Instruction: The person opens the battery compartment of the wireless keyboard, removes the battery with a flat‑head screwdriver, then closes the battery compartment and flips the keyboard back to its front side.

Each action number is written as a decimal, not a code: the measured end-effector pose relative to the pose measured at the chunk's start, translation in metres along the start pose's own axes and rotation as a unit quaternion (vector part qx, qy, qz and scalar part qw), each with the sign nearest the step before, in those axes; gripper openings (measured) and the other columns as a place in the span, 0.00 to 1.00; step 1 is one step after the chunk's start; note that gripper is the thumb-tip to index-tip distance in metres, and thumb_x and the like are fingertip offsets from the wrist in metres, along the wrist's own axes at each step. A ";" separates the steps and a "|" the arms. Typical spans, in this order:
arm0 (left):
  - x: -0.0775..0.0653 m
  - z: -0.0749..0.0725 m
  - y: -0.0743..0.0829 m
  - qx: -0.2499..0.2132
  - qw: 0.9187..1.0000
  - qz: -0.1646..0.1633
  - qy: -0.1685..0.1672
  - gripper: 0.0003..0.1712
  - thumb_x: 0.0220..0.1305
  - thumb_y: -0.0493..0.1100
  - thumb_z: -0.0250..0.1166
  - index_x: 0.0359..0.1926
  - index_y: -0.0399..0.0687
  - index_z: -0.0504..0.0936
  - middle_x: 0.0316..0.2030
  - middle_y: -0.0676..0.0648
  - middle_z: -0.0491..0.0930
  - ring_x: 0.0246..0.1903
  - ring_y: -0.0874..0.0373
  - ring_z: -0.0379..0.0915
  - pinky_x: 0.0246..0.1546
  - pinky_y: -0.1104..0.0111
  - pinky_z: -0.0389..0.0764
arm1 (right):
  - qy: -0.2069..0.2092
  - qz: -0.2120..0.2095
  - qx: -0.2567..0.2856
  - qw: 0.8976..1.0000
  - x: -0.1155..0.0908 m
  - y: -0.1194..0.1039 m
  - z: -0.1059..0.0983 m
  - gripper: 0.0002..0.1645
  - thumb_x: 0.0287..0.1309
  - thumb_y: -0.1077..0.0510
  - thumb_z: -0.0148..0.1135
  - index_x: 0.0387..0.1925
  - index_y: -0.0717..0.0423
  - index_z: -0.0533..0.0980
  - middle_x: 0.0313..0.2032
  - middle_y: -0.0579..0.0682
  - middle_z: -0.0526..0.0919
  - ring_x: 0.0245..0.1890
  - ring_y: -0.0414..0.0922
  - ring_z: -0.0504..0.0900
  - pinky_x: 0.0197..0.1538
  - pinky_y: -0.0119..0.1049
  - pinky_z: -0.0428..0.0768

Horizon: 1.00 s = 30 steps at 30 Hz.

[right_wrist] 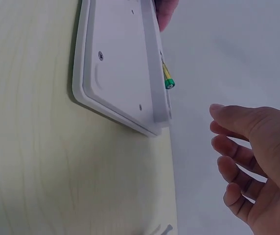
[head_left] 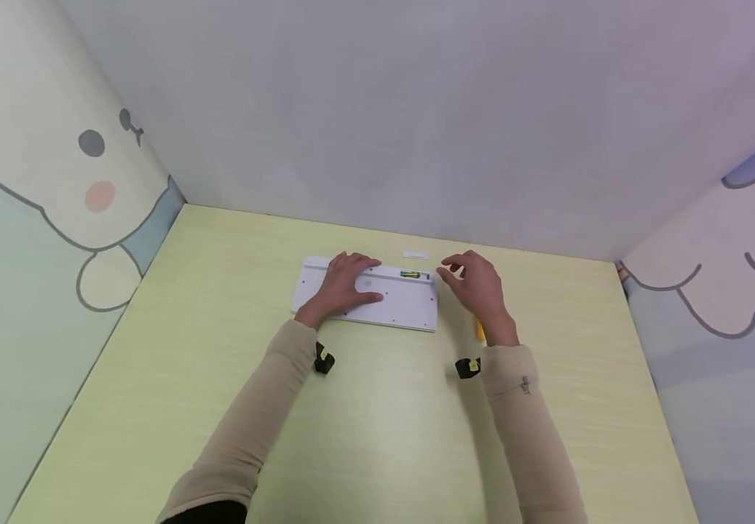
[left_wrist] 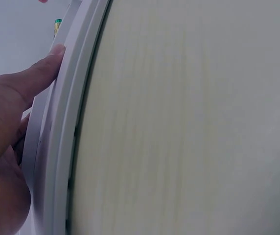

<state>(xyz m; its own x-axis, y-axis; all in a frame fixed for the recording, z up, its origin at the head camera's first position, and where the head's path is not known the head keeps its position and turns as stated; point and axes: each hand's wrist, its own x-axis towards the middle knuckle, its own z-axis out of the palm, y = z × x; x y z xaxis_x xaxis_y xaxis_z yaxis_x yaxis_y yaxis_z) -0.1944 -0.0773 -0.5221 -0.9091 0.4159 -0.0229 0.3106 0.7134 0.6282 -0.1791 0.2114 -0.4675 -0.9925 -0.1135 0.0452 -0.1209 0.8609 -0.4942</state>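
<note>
An overturned white keyboard (head_left: 410, 309), likely light, stiff and best held by its edges, lies near the far edge of the surface (head_left: 377, 437) under the left hand (head_left: 341, 285), fingers spread, while the right hand (head_left: 480, 285), empty fingers loosely bent, hovers near a probably slick battery (head_left: 410, 274).

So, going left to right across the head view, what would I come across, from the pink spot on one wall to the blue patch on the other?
Pink spot → left hand → green-and-yellow battery → right hand → blue patch.
</note>
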 end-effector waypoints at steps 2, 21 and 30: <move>0.000 0.000 0.000 0.000 1.000 0.001 0.000 0.42 0.59 0.60 0.74 0.72 0.56 0.71 0.68 0.46 0.72 0.74 0.48 0.61 0.85 0.52 0.40 | -0.011 -0.002 -0.001 1.000 0.003 -0.003 0.004 0.18 0.68 0.47 0.65 0.52 0.52 0.85 0.44 0.53 0.85 0.41 0.50 0.80 0.37 0.39 0.78; -0.001 0.003 0.001 0.000 1.000 0.003 0.002 0.42 0.59 0.61 0.74 0.71 0.57 0.71 0.68 0.46 0.72 0.74 0.48 0.62 0.85 0.51 0.40 | -0.052 -0.046 -0.008 0.998 0.015 -0.009 0.033 0.12 0.67 0.53 0.66 0.48 0.51 0.87 0.43 0.52 0.86 0.41 0.50 0.81 0.45 0.44 0.82; -0.002 0.003 0.003 -0.001 1.000 0.004 0.005 0.42 0.59 0.60 0.74 0.71 0.56 0.72 0.68 0.46 0.73 0.74 0.47 0.62 0.85 0.52 0.41 | -0.035 -0.058 0.006 0.998 0.013 -0.008 0.036 0.09 0.65 0.55 0.68 0.44 0.51 0.88 0.41 0.51 0.86 0.40 0.50 0.82 0.44 0.45 0.83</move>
<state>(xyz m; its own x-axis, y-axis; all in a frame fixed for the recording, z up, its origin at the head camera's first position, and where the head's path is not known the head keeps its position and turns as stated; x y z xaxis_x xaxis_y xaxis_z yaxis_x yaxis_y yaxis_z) -0.1912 -0.0740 -0.5227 -0.9096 0.4154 -0.0102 0.3169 0.7093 0.6296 -0.1901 0.1850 -0.4942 -0.9682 -0.2466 0.0411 -0.2337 0.8344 -0.4992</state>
